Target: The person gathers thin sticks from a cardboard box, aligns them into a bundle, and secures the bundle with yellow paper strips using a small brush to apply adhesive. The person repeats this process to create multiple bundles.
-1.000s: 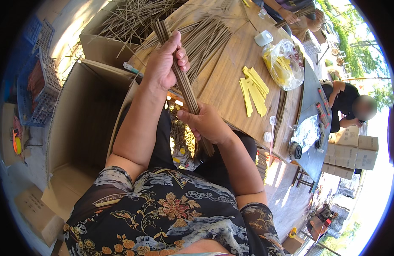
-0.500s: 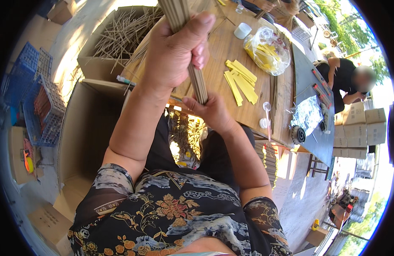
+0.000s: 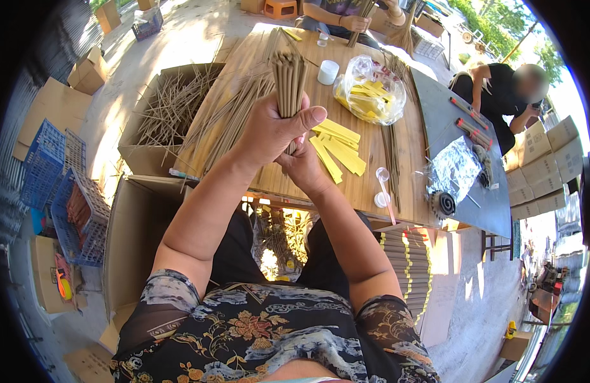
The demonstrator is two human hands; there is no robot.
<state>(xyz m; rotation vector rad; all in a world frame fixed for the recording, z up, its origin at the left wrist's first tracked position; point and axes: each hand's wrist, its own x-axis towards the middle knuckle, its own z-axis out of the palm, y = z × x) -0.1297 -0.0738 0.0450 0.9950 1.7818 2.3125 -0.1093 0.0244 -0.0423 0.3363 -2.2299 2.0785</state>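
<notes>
My left hand (image 3: 271,127) is closed around a bundle of thin brown incense sticks (image 3: 289,80). The stick ends point up and away from me above the fist. Just below, my right hand (image 3: 305,168) is closed round the bundle's lower end, which its fingers mostly hide. Both hands are over the near part of the wooden table. Flat yellow paper strips (image 3: 340,147) lie right beside them. More loose brown sticks (image 3: 234,118) are spread over the table to the left.
A cardboard box of sticks (image 3: 173,105) stands at left. On the table are a clear bag of yellow strips (image 3: 370,92), a white jar (image 3: 328,72) and a small pot with a brush (image 3: 382,198). A person across the table holds sticks; another works by the grey table (image 3: 445,121).
The bundle has turned from slanting to more upright, its top ends now facing me. Both hands have come closer together, and the view has shifted to show more of the table's far side.
</notes>
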